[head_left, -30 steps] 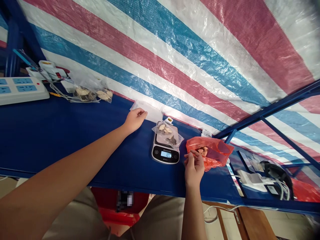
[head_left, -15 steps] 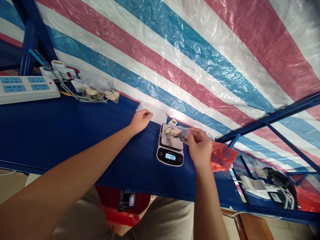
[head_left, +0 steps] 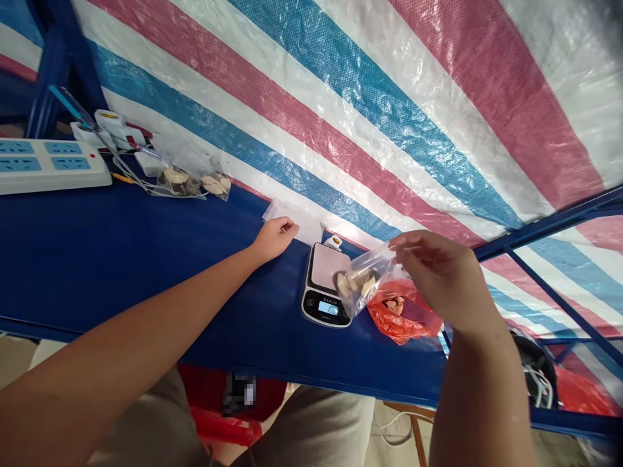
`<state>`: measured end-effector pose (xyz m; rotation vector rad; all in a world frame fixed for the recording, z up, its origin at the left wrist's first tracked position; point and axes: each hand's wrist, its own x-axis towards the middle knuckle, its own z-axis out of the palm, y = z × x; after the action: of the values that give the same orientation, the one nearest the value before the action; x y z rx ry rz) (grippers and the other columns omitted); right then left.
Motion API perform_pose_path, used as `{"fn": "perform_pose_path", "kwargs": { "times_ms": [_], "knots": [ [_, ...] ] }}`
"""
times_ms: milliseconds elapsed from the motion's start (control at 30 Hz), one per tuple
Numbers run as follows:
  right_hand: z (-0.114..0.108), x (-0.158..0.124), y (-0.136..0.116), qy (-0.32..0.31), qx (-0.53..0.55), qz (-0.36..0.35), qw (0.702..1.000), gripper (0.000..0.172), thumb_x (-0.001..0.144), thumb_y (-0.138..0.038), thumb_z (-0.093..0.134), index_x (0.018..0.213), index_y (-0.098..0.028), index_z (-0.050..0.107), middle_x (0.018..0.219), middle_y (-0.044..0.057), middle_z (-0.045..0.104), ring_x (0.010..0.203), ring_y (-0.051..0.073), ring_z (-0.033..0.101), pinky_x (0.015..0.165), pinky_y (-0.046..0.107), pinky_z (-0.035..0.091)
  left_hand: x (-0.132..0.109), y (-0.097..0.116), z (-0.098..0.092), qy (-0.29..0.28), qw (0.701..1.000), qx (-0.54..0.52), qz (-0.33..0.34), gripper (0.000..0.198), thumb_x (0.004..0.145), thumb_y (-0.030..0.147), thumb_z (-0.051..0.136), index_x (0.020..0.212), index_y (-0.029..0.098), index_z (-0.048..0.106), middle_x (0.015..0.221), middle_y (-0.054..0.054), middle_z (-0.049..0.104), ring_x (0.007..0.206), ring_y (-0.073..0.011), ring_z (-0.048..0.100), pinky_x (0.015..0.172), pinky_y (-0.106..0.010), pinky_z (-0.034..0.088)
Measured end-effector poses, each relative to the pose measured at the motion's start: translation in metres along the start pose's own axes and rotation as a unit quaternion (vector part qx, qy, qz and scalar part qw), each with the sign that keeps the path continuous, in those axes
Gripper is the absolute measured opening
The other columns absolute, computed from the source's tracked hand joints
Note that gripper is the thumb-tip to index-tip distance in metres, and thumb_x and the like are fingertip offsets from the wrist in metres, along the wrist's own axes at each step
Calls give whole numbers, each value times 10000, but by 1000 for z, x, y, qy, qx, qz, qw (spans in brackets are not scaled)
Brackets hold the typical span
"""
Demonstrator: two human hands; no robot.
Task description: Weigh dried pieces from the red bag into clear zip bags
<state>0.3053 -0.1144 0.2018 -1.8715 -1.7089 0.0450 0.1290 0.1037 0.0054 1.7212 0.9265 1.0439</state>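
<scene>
Right hand raised, pinching clear bag above scale. Left hand outstretched, fingers curled on flat empty bags.

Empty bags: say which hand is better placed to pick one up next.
Left, probably. The left hand rests right on the empty bags by the tarp. The right hand is occupied: it pinches the filled bag in the air over the scale.
</scene>
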Motion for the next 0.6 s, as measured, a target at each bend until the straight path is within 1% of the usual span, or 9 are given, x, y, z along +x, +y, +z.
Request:
{"fn": "perform_pose_path", "kwargs": {
  "times_ms": [100, 167, 200, 300, 367, 400, 500, 533, 600],
  "knots": [
    [19, 7, 20, 117, 78, 28, 990, 167, 859, -302, 692, 993, -208, 721, 986, 47, 738, 785, 172, 705, 670, 293, 556, -1, 0, -1, -2, 1000, 3, 2, 266, 830, 454, 552, 712, 216, 575, 625, 8, 548, 652, -180, 534, 713, -323, 461],
    [41, 1, 41, 157, 131, 71, 976, 211, 819, -331, 726, 984, -199, 713, 971, 55, 737, 771, 182, 707, 674, 314, 573, 0, 0, -1, -1, 1000, 3, 6, 274, 828, 463, 553, 711, 217, 576, 627, 5, 554, 656, -183, 541, 711, -326, 464],
    [54, -6, 52, 152, 166, 108, 968, 255, 791, -355, 752, 981, -189, 711, 939, 58, 735, 755, 189, 708, 672, 325, 580, 0, 0, -1, -1, 1000, 3, 6, 273, 827, 462, 552, 709, 216, 576, 630, 4, 558, 656, -184, 544, 709, -327, 464],
    [95, -42, 83, 127, 268, 227, 928, 500, 699, -436, 829, 1098, -181, 669, 916, 67, 733, 769, 228, 722, 684, 367, 600, 1, -1, 0, -6, 1000, 5, 0, 266, 826, 451, 552, 710, 214, 580, 642, -1, 570, 649, -183, 547, 703, -329, 460],
    [114, -72, 96, 164, 297, 275, 899, 585, 693, -484, 839, 1159, -194, 637, 949, 67, 736, 821, 237, 726, 721, 377, 602, 2, -2, 0, -9, 1000, 9, 0, 267, 828, 453, 553, 718, 212, 587, 644, -2, 572, 648, -184, 547, 704, -331, 455],
    [122, -87, 101, 203, 298, 291, 886, 581, 699, -507, 832, 1150, -198, 632, 931, 55, 732, 811, 227, 719, 717, 366, 597, 2, -3, 0, -10, 1000, 11, 2, 270, 829, 456, 554, 720, 212, 588, 644, -3, 573, 650, -185, 547, 704, -331, 453],
    [136, -123, 107, 305, 287, 324, 848, 453, 738, -558, 791, 952, -195, 628, 763, -9, 661, 641, 146, 617, 591, 269, 518, 2, -3, 1, -10, 1000, 12, 5, 275, 836, 458, 555, 715, 211, 583, 645, -1, 573, 647, -182, 543, 694, -329, 448],
    [140, -131, 107, 318, 287, 331, 841, 427, 749, -566, 780, 875, -196, 607, 696, -33, 613, 581, 119, 553, 539, 241, 467, 1, -3, 2, -11, 1000, 12, 5, 276, 840, 456, 556, 713, 211, 579, 649, 0, 575, 642, -179, 540, 685, -326, 446],
    [147, -140, 108, 316, 291, 335, 838, 426, 772, -577, 760, 769, -205, 552, 607, -67, 514, 517, 90, 439, 476, 217, 373, 1, -3, 3, -11, 1000, 12, 6, 270, 848, 448, 558, 723, 210, 579, 669, 2, 587, 638, -171, 539, 674, -320, 445]
  ]
}}
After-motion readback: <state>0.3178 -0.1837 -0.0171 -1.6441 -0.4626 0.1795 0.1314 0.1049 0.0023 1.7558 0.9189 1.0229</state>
